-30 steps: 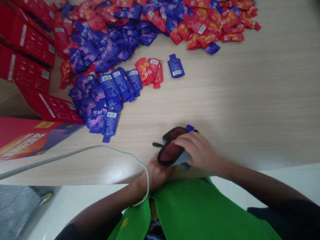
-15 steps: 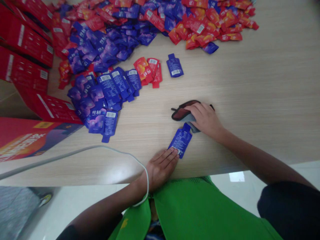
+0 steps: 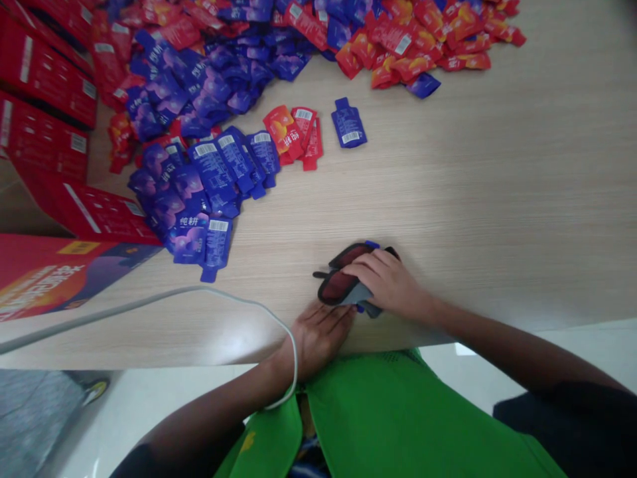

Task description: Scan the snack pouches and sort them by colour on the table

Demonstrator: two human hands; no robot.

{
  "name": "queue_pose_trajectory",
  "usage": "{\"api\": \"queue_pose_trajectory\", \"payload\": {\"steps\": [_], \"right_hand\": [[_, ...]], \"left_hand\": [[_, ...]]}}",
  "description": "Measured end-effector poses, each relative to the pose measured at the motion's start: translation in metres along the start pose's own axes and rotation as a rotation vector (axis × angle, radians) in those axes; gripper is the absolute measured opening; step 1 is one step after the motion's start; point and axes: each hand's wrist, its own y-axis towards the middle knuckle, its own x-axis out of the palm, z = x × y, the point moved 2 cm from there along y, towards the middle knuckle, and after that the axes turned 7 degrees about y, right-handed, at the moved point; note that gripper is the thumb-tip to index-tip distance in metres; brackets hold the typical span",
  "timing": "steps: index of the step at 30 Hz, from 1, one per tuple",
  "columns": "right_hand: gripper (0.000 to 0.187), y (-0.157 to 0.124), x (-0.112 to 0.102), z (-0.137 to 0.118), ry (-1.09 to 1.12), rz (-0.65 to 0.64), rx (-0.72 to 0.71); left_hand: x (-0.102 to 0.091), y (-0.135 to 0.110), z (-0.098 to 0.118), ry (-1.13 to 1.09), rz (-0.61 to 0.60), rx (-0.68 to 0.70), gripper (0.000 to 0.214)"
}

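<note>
light: bright, even | glare: table near edge | edges: distorted

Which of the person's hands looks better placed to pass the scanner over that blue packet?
Right, probably. The right hand already grips the scanner directly over the blue packet, which is mostly hidden. The left hand lies flat on the table beside it.

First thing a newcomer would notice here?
The big heap of blue and red sachets spread across the far left of the wooden table, with red cartons stacked at the left edge. Near the front edge, the right hand grips a handheld scanner over a blue sachet, barely visible, beside the flat left hand.
</note>
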Motion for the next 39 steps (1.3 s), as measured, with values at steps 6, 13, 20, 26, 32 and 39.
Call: {"api": "queue_pose_trajectory", "payload": {"steps": [6, 13, 20, 26, 32, 39], "right_hand": [[0.049, 0.024, -0.038, 0.065, -0.146, 0.071, 0.146], [0.049, 0.007, -0.085, 0.112, -0.147, 0.556, 0.354], [0.048, -0.040, -0.074, 0.122, -0.041, 0.742, 0.530], [0.050, -0.050, -0.063, 0.128, 0.056, 0.802, 0.611], [0.049, -0.048, -0.062, 0.130, 0.087, 0.796, 0.605], [0.049, -0.050, -0.061, 0.131, 0.142, 0.822, 0.639]], "left_hand": [[-0.005, 0.004, 0.001, 0.026, 0.032, 0.028, 0.034], [-0.030, 0.048, -0.009, 0.002, 0.077, -0.079, 0.028], [-0.018, 0.114, -0.035, 0.070, 0.033, -0.290, 0.056], [-0.008, 0.137, -0.041, 0.000, -0.172, -0.270, 0.038], [-0.009, 0.147, -0.058, -0.415, -0.250, -0.152, 0.015], [-0.065, 0.135, -0.054, -0.488, 0.038, -0.039, 0.021]]}}
